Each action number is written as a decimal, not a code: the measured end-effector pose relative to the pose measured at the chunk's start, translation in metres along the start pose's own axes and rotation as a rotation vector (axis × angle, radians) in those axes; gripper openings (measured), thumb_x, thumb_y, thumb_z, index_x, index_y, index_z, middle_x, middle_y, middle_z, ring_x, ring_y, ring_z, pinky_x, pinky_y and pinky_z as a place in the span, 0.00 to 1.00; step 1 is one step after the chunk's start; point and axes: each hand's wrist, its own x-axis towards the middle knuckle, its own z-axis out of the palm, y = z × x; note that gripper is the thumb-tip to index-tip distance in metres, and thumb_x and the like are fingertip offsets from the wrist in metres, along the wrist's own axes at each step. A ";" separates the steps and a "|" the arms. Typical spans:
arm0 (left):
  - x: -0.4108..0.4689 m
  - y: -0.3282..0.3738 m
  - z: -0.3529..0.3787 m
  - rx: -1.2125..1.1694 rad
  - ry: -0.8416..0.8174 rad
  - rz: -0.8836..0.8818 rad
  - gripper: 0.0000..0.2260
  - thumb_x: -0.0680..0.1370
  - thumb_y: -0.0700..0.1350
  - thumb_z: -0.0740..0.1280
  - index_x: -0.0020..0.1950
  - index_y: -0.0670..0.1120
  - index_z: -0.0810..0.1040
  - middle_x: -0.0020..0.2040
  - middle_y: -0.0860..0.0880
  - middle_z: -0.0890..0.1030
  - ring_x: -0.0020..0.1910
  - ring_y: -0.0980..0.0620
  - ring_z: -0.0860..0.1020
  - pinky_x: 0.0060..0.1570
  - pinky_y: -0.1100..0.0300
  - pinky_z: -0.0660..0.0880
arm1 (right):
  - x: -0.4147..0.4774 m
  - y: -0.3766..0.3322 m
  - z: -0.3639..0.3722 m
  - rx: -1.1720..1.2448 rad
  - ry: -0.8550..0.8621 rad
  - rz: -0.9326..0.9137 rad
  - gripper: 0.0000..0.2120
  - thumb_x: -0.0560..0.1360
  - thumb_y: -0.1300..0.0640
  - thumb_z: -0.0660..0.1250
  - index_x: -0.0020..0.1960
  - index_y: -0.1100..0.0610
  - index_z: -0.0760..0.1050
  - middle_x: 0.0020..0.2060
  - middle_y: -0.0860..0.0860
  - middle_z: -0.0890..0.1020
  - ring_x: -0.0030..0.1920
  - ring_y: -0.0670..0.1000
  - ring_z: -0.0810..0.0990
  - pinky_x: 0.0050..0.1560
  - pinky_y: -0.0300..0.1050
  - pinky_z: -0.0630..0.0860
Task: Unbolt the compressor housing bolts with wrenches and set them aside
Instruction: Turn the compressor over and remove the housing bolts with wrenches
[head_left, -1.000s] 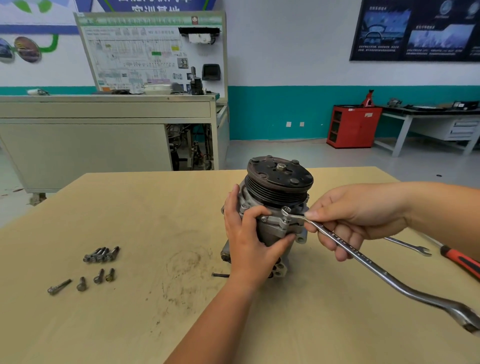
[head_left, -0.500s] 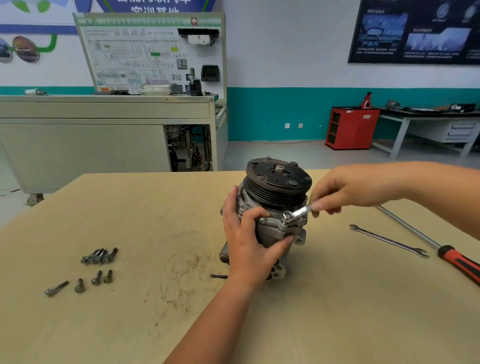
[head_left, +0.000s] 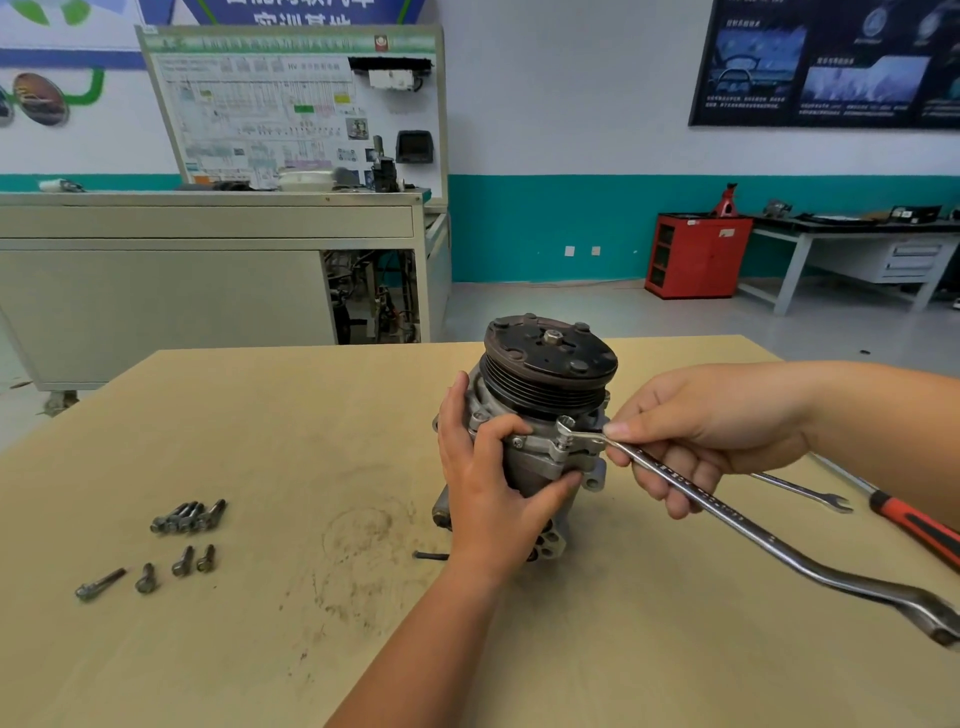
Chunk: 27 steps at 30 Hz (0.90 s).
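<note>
At the counter (head_left: 260, 415) middle, the left hand (head_left: 498, 483) wraps its grip around the upright compressor (head_left: 545, 395) to steady it. The right hand (head_left: 711, 436) pinches in its grip the wrench (head_left: 727, 512), whose ring sits on a housing bolt (head_left: 565, 422).

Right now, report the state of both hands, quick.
Left hand: gripping the compressor body.
Right hand: holding the wrench, whose head sits on the compressor housing.
</note>
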 end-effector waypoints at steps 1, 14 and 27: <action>0.000 0.000 0.000 0.002 0.000 0.001 0.21 0.64 0.57 0.73 0.52 0.55 0.69 0.75 0.56 0.50 0.76 0.51 0.53 0.72 0.49 0.57 | -0.001 0.000 0.000 -0.005 0.009 0.005 0.14 0.80 0.53 0.56 0.42 0.59 0.72 0.25 0.52 0.79 0.26 0.48 0.81 0.23 0.35 0.74; 0.000 0.002 -0.001 -0.007 0.008 0.001 0.21 0.64 0.57 0.73 0.51 0.55 0.69 0.75 0.56 0.51 0.76 0.47 0.54 0.72 0.45 0.59 | -0.003 -0.006 -0.003 -0.143 -0.034 0.075 0.14 0.80 0.51 0.57 0.41 0.58 0.73 0.25 0.50 0.78 0.24 0.47 0.79 0.24 0.35 0.74; 0.004 0.001 -0.009 -0.025 -0.050 -0.006 0.21 0.62 0.57 0.74 0.49 0.58 0.69 0.75 0.54 0.52 0.76 0.51 0.54 0.72 0.52 0.59 | -0.001 -0.006 -0.024 -0.506 0.140 -0.084 0.11 0.78 0.48 0.61 0.44 0.47 0.81 0.31 0.42 0.78 0.33 0.40 0.75 0.37 0.31 0.73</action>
